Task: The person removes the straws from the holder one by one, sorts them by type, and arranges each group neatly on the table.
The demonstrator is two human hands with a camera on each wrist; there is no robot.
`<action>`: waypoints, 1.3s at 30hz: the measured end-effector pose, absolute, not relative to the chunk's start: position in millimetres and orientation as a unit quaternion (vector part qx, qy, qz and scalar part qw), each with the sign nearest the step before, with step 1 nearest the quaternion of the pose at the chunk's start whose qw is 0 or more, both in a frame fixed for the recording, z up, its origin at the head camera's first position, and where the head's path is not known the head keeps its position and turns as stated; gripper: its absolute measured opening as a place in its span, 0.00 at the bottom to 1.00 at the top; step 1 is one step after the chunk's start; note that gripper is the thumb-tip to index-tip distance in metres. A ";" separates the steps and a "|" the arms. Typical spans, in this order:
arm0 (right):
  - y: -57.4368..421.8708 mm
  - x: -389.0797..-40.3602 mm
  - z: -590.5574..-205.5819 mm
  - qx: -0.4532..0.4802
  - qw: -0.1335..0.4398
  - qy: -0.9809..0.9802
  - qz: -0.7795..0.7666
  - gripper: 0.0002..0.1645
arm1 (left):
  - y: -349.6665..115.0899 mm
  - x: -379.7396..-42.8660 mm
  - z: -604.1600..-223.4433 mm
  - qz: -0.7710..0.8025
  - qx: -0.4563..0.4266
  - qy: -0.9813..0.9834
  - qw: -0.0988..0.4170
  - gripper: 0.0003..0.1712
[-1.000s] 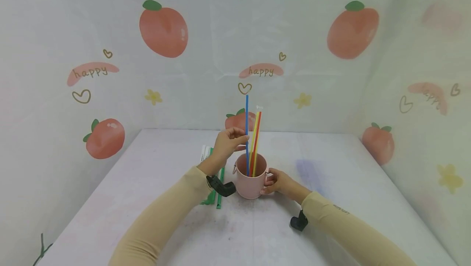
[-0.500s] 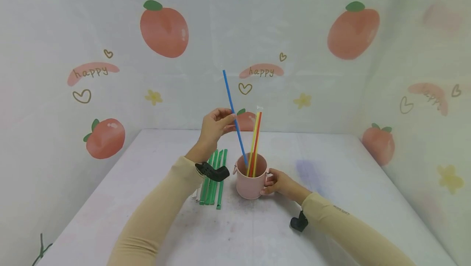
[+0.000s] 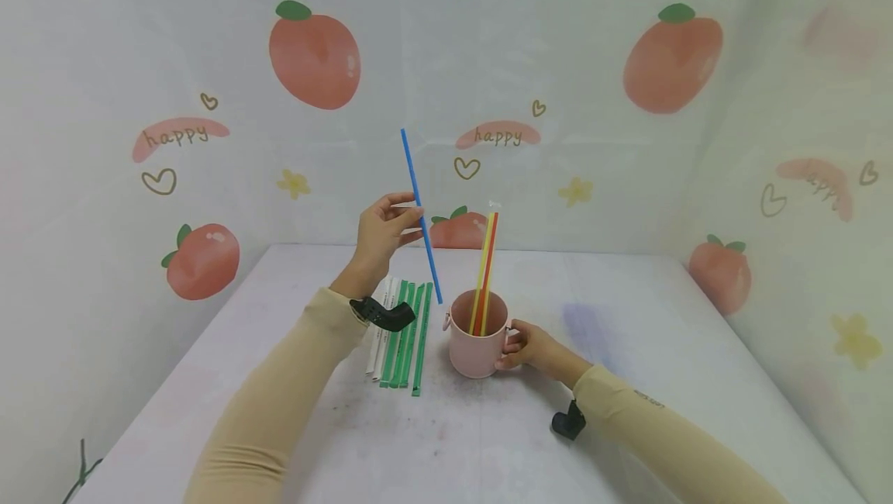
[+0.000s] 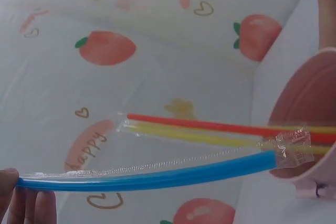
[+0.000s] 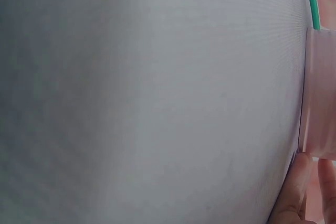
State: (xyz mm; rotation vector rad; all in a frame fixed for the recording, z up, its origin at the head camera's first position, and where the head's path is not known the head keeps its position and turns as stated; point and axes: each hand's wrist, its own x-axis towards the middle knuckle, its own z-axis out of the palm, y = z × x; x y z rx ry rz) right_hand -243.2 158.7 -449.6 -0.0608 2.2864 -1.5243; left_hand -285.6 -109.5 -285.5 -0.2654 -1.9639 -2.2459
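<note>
My left hand pinches a blue straw near its middle, raised in the air to the left of the cup and tilted. In the left wrist view, a clear wrapper sheathes the blue straw, and its crimped end overlaps the cup's mouth. The pink cup stands upright on the table. Inside it lean yellow and red straws in clear wrapping. My right hand grips the cup at its handle on the right side; in the right wrist view its fingers meet the cup wall.
Several green-wrapped straws and a few white-wrapped ones lie side by side on the white table, left of the cup. A metal ring hangs at the cup's left side. A patterned backdrop surrounds the table.
My left hand has lifted the blue straw up out of the cup and carried it leftward, uncovering the wrapped straws on the table. The right hand and cup have stayed in place.
</note>
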 end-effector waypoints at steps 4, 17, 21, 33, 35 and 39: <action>159.1 -243.2 -450.5 -0.023 0.194 0.817 -0.542 0.53 | -117.6 -289.7 -295.6 -0.725 -0.070 -0.679 0.088 0.20; 158.5 -242.1 -448.8 -0.016 0.196 0.822 -0.534 0.52 | -151.7 -308.2 -336.7 -0.635 -0.008 -0.769 0.071 0.19; 158.1 -242.8 -449.1 -0.009 0.197 0.823 -0.533 0.52 | -160.2 -312.3 -348.2 -0.610 0.010 -0.790 0.062 0.19; 159.0 -241.1 -447.5 -0.022 0.194 0.819 -0.540 0.53 | -183.3 -312.1 -379.6 -0.539 0.046 -0.841 -0.004 0.18; 158.9 -240.1 -446.8 -0.028 0.193 0.819 -0.539 0.53 | -186.8 -312.2 -384.8 -0.531 0.057 -0.845 -0.010 0.18; 159.1 -239.5 -446.9 -0.035 0.191 0.820 -0.539 0.54 | -192.7 -311.5 -395.1 -0.520 0.072 -0.851 -0.022 0.17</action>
